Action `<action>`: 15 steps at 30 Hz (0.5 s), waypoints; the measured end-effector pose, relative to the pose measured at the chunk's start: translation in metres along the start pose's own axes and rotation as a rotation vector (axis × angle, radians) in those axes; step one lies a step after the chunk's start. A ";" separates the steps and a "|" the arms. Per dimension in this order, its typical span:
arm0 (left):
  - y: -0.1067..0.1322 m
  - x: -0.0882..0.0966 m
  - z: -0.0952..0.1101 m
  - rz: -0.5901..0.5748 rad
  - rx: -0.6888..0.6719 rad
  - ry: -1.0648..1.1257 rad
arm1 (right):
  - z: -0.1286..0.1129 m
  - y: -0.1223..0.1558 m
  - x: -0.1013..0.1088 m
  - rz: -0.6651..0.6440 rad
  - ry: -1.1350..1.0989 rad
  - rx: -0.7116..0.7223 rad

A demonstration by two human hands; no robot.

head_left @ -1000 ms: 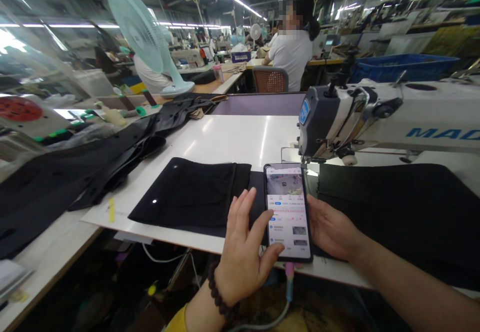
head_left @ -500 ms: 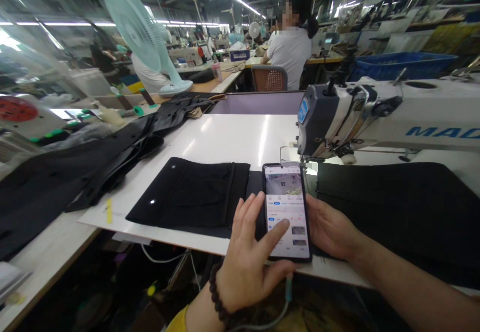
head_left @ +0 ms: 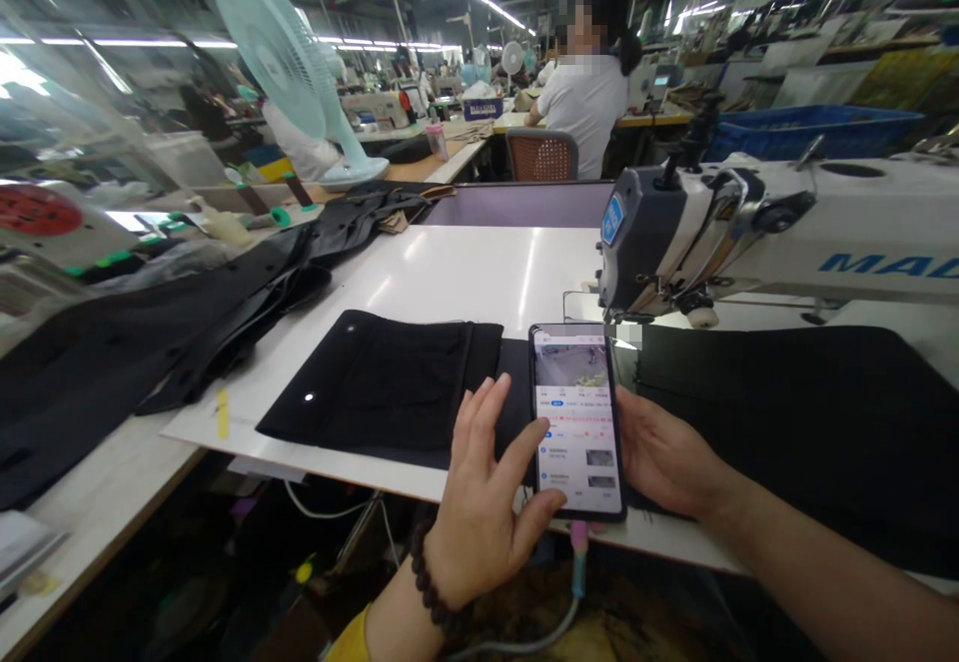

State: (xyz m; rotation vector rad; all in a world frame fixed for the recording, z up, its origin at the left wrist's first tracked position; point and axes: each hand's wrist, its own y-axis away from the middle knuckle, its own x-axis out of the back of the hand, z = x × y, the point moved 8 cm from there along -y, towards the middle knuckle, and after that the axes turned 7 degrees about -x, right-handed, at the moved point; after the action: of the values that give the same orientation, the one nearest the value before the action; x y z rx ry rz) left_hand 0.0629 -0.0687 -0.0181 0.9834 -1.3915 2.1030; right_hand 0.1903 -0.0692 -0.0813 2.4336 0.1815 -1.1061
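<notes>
A black smartphone with a lit screen lies on black fabric at the table's front edge. My right hand grips its right side. My left hand, with a dark bead bracelet on the wrist, has its fingers spread; the index fingertip touches the left part of the screen and the thumb rests at the phone's lower left corner. A cable hangs from the phone's bottom. A flat black fabric piece with a white dot lies just left of the phone.
A white sewing machine stands behind the phone at right, with black fabric in front of it. Dark garments are heaped at left. A pale green fan stands behind. A seated person in a white shirt works farther back.
My left index finger slid back from the middle of the screen to its left edge, and the thumb returned to the phone's lower corner. The right hand keeps its hold.
</notes>
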 end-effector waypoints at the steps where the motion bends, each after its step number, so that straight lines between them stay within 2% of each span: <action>1: 0.000 -0.001 0.000 -0.005 -0.001 0.001 | 0.000 0.000 0.000 -0.005 0.006 0.003; 15: 0.000 -0.002 -0.001 -0.008 0.009 0.003 | -0.001 0.001 0.000 0.001 0.016 0.015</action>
State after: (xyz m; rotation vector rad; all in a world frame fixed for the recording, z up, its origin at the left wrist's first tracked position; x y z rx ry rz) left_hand 0.0636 -0.0676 -0.0195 0.9873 -1.3757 2.1061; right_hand 0.1908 -0.0700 -0.0803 2.4561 0.1782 -1.0918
